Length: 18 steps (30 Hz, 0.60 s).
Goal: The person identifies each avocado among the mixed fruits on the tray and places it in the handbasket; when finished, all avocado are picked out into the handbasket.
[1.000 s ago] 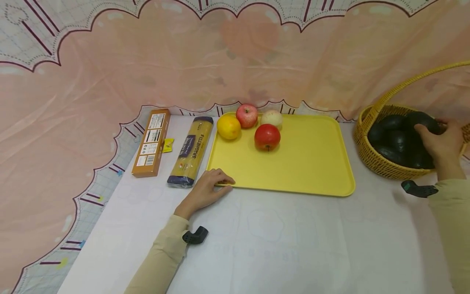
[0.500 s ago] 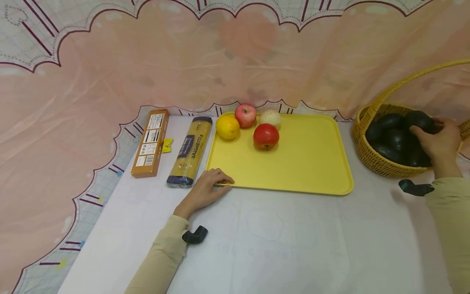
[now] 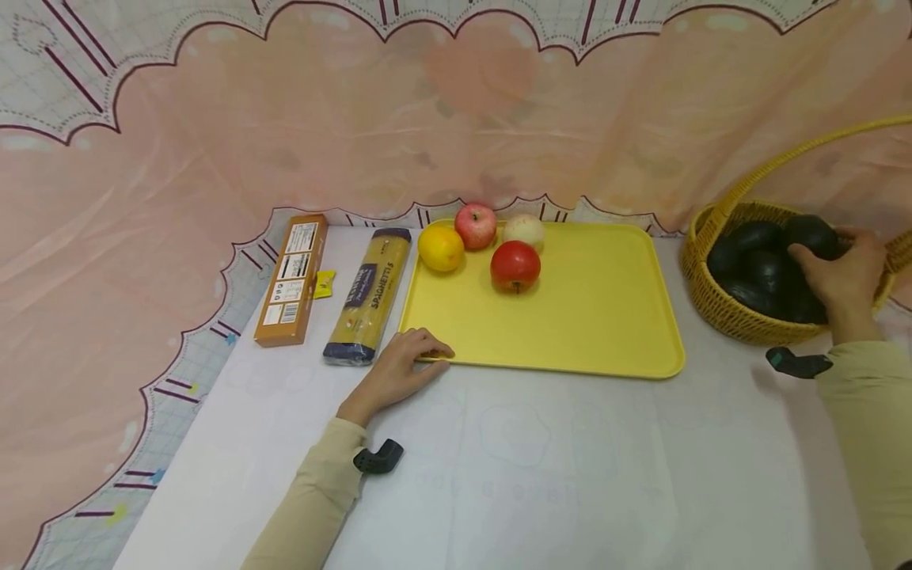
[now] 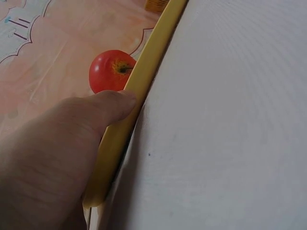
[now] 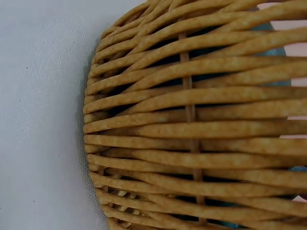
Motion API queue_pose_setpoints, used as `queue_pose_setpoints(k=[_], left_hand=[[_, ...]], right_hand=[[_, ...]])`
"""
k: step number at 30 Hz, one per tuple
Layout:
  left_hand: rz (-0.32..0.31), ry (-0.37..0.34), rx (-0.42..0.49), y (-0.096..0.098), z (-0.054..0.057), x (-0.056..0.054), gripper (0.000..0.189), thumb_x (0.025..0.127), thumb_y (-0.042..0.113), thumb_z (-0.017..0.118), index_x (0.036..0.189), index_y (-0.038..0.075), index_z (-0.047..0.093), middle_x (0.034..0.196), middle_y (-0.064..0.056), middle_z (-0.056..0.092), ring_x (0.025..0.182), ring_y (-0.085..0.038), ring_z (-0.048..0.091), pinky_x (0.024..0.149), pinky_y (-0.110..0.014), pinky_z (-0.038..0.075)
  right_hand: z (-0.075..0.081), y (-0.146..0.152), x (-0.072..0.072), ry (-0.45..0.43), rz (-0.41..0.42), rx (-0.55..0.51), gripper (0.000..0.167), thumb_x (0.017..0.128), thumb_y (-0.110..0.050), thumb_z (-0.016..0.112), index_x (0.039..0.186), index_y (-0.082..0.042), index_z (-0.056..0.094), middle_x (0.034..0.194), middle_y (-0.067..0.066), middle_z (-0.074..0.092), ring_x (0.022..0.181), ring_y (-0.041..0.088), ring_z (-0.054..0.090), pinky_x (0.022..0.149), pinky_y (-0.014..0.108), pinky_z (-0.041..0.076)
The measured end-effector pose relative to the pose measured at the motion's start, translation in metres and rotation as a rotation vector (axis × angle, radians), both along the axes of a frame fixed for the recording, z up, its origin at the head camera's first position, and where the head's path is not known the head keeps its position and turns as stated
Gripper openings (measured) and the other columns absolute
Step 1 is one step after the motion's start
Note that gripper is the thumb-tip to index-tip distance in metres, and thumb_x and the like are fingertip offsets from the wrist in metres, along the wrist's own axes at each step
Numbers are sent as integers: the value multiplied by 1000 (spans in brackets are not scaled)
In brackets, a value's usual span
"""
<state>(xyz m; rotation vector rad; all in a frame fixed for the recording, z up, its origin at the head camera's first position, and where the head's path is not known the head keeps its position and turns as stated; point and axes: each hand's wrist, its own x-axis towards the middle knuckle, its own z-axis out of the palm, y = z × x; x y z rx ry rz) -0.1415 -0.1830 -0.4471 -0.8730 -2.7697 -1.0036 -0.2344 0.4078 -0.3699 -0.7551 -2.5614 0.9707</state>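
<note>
My left hand [image 3: 401,366] holds the front-left rim of a yellow tray [image 3: 570,317]. In the left wrist view the thumb [image 4: 117,103] lies against the tray's outer wall; the fingertips are hidden there. On the tray sit a yellow lemon [image 3: 441,248], a pink apple [image 3: 476,226], a pale round fruit [image 3: 524,230] and a red apple [image 3: 515,267]. At the far right, my right hand [image 3: 848,273] grips a dark avocado [image 3: 811,235] on top of several similar ones in a wicker basket [image 3: 734,317]. The right wrist view shows only the basket's woven side [image 5: 192,129], not the hand.
Left of the tray lie a spaghetti packet [image 3: 369,297], a small yellow wrapped sweet [image 3: 324,283] and a long orange-brown box [image 3: 290,281]. The basket's tall handle [image 3: 798,158] arches over its contents. A patterned curtain [image 3: 356,119] hangs behind the white table [image 3: 534,459].
My right hand and the avocado have shifted slightly left, still within the basket. The left hand stays on the tray rim.
</note>
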Motion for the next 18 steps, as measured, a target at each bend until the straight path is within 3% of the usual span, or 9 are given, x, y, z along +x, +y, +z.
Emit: queue_pose_setpoints(k=[4, 9, 12, 15, 18], left_hand=[[3, -10, -4, -2, 1, 1, 16, 89, 27, 67, 104, 27, 68, 94, 11, 60, 89, -6, 54, 82, -31, 37], [22, -46, 14, -2, 2, 0, 18, 90, 30, 64, 108, 28, 65, 95, 13, 60, 91, -6, 54, 85, -32, 37], [40, -62, 24, -1, 3, 0, 17, 91, 31, 62, 108, 28, 65, 94, 12, 60, 89, -5, 53, 85, -31, 38], [70, -95, 52, -2, 6, -1, 17, 93, 31, 60, 108, 25, 65, 95, 11, 61, 89, -5, 54, 83, -30, 43], [121, -156, 100, -1, 15, -3, 20, 95, 29, 57, 111, 20, 64, 103, 6, 63, 94, -8, 56, 86, -32, 47]], right_hand=[[0, -3, 1, 1, 10, 5, 71, 89, -37, 49, 145, -1, 24, 147, 22, 26, 135, 38, 27, 114, 47, 22], [7, -11, 7, 17, -21, -41, 66, 90, -38, 45, 146, -11, 25, 147, 15, 25, 136, 31, 29, 114, 41, 24], [8, -16, 16, 78, -23, -34, 58, 91, -35, 44, 144, -15, 31, 135, -5, 35, 127, 17, 36, 112, 37, 26], [8, -23, 27, 161, 0, -22, 52, 90, -31, 45, 140, -19, 37, 111, -26, 31, 110, -5, 34, 106, 29, 30], [10, -35, 37, 219, 49, -10, 48, 90, -28, 48, 138, -21, 41, 104, -31, 27, 101, -15, 30, 91, 17, 33]])
